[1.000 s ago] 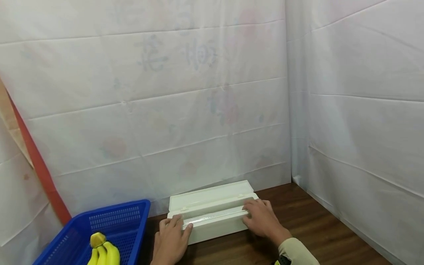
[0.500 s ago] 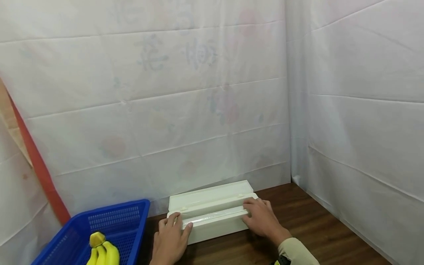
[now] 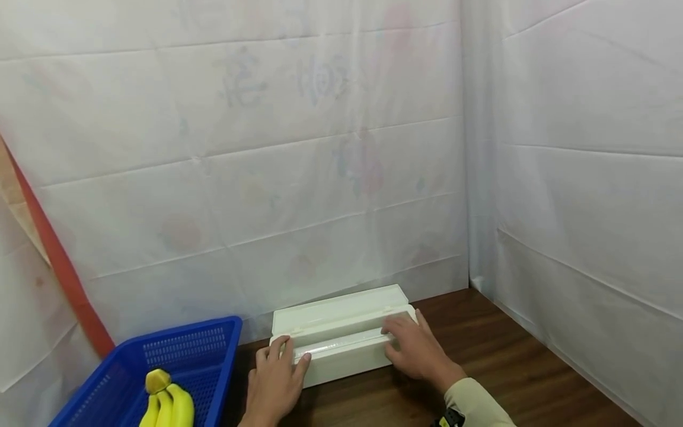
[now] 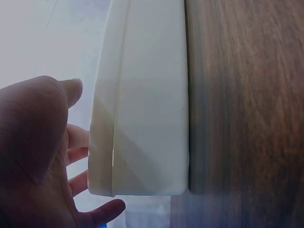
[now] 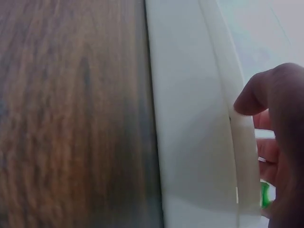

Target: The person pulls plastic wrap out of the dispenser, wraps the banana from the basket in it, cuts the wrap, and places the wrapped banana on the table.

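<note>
A long white cling film dispenser (image 3: pixel 341 370) lies on the table, its lid (image 3: pixel 338 308) tipped back against the rear sheet. Along its front rim runs a strip of clear, shiny film (image 3: pixel 341 344). My left hand (image 3: pixel 274 379) is at the left end, fingers reaching over the top edge. In the left wrist view its thumb (image 4: pixel 71 90) is apart from the dispenser. Near the right end, my right hand (image 3: pixel 418 353) grips the front rim, fingers bent over the top. The right thumb (image 5: pixel 249 99) touches the lip in the right wrist view.
A blue plastic basket (image 3: pixel 229 350) stands at the left, holding a bunch of yellow bananas (image 3: pixel 168 403). White sheets (image 3: pixel 331 237) close off the back and right of the dark wooden table (image 3: pixel 512 362). An orange-red strip (image 3: pixel 58 261) hangs at the left.
My right hand has shifted slightly left along the front rim, and one of its fingers now sticks up. The left hand has kept its place. The view has tilted slightly.
</note>
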Motion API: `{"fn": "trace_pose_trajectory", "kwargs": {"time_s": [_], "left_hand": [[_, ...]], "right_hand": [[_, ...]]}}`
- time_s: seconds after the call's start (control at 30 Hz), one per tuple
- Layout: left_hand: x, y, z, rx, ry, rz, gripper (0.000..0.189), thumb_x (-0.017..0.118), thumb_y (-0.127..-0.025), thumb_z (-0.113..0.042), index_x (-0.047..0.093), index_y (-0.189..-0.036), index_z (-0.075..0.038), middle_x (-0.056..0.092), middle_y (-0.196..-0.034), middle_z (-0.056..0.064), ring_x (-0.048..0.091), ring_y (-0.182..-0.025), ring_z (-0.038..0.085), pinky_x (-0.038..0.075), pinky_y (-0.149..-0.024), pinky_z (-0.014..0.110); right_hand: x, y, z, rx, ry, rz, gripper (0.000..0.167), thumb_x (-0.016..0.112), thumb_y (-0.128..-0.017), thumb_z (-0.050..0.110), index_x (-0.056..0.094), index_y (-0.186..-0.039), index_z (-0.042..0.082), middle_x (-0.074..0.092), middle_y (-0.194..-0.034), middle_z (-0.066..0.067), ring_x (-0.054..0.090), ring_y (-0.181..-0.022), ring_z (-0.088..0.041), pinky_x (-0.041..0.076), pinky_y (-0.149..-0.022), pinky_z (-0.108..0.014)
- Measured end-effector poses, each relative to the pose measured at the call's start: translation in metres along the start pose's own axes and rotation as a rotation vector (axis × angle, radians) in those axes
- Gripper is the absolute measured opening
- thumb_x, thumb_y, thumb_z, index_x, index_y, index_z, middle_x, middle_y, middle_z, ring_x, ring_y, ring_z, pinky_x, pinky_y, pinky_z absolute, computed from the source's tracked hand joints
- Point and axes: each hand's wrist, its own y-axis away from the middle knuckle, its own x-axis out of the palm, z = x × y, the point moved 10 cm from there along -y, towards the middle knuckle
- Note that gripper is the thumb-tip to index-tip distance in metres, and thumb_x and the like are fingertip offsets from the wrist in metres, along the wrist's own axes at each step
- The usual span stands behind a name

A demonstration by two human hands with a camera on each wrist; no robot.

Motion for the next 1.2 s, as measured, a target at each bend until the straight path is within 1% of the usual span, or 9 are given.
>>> {"fn": "trace_pose_trajectory", "kwargs": {"time_s": [0.23, 0.43, 0.6, 0.73, 0.87, 0.97, 1.03, 1.1, 1.2], "left_hand": [[0.003, 0.001, -0.001, -0.008, 0.004, 0.028, 0.060, 0.052, -0.101, -0.050, 0.058, -0.137, -0.002, 0.046, -0.144, 0.013, 0.040, -0.126, 0.043, 0.044, -0.085, 0.064], [-0.001, 0.002, -0.002, -0.005, 0.021, 0.019, 0.055, 0.054, -0.101, -0.047, 0.062, -0.133, -0.002, 0.046, -0.141, 0.014, 0.041, -0.126, 0.042, 0.044, -0.085, 0.063], [-0.007, -0.001, -0.002, 0.009, 0.025, -0.007, 0.054, 0.055, -0.101, -0.046, 0.063, -0.131, -0.001, 0.048, -0.139, 0.015, 0.041, -0.126, 0.043, 0.044, -0.085, 0.063], [-0.006, -0.001, -0.001, 0.004, 0.033, -0.003, 0.054, 0.055, -0.101, -0.045, 0.063, -0.131, -0.001, 0.047, -0.140, 0.015, 0.040, -0.127, 0.044, 0.043, -0.086, 0.064], [-0.004, 0.000, -0.001, -0.004, 0.044, -0.007, 0.055, 0.054, -0.101, -0.046, 0.062, -0.133, -0.001, 0.046, -0.141, 0.014, 0.039, -0.127, 0.044, 0.043, -0.086, 0.063], [-0.006, 0.001, -0.002, -0.006, 0.043, -0.026, 0.055, 0.054, -0.102, -0.046, 0.061, -0.134, -0.002, 0.046, -0.141, 0.014, 0.039, -0.127, 0.043, 0.042, -0.087, 0.063], [-0.008, 0.001, -0.003, 0.001, 0.045, -0.037, 0.055, 0.054, -0.102, -0.045, 0.061, -0.134, -0.002, 0.046, -0.141, 0.014, 0.039, -0.127, 0.043, 0.042, -0.086, 0.063], [-0.008, 0.002, -0.005, 0.001, 0.054, -0.040, 0.055, 0.055, -0.101, -0.045, 0.061, -0.134, -0.002, 0.046, -0.141, 0.014, 0.039, -0.127, 0.043, 0.042, -0.087, 0.063], [-0.008, 0.003, -0.006, 0.006, 0.067, -0.042, 0.054, 0.055, -0.101, -0.045, 0.061, -0.134, -0.002, 0.046, -0.140, 0.013, 0.039, -0.127, 0.043, 0.042, -0.086, 0.063]], "right_hand": [[0.001, 0.004, -0.006, 0.053, 0.056, 0.028, 0.024, 0.067, -0.087, 0.019, 0.072, -0.110, 0.015, 0.064, -0.129, -0.003, 0.054, -0.125, -0.026, 0.026, -0.105, -0.072], [0.002, 0.003, -0.011, 0.066, 0.102, 0.044, 0.026, 0.067, -0.088, 0.023, 0.074, -0.112, 0.017, 0.066, -0.125, 0.001, 0.057, -0.117, -0.026, 0.037, -0.099, -0.060], [0.001, -0.004, -0.011, 0.069, 0.108, 0.039, 0.030, 0.065, -0.088, 0.024, 0.074, -0.114, 0.014, 0.066, -0.123, 0.001, 0.057, -0.116, -0.026, 0.037, -0.097, -0.060], [0.001, -0.006, -0.009, 0.071, 0.117, 0.047, 0.032, 0.065, -0.087, 0.024, 0.074, -0.116, 0.013, 0.066, -0.124, 0.001, 0.056, -0.119, -0.026, 0.033, -0.102, -0.066], [0.000, -0.007, 0.000, 0.022, 0.102, 0.029, 0.031, 0.067, -0.088, 0.022, 0.074, -0.117, 0.014, 0.067, -0.124, 0.001, 0.056, -0.122, -0.024, 0.022, -0.107, -0.073], [-0.002, -0.011, 0.016, -0.052, 0.098, -0.014, 0.026, 0.067, -0.087, 0.019, 0.072, -0.112, 0.014, 0.068, -0.120, 0.000, 0.060, -0.118, -0.022, 0.019, -0.108, -0.074], [-0.002, -0.015, 0.026, -0.089, 0.098, -0.034, 0.022, 0.067, -0.087, 0.018, 0.071, -0.108, 0.016, 0.069, -0.117, -0.001, 0.061, -0.116, -0.023, 0.021, -0.108, -0.072], [0.001, -0.018, 0.033, -0.101, 0.085, -0.025, 0.019, 0.066, -0.087, 0.018, 0.070, -0.105, 0.017, 0.069, -0.117, -0.001, 0.061, -0.116, -0.024, 0.022, -0.109, -0.071], [0.007, -0.021, 0.040, -0.095, 0.033, 0.026, 0.016, 0.064, -0.089, 0.017, 0.071, -0.103, 0.019, 0.067, -0.123, -0.004, 0.059, -0.120, -0.027, 0.024, -0.110, -0.069]]}}
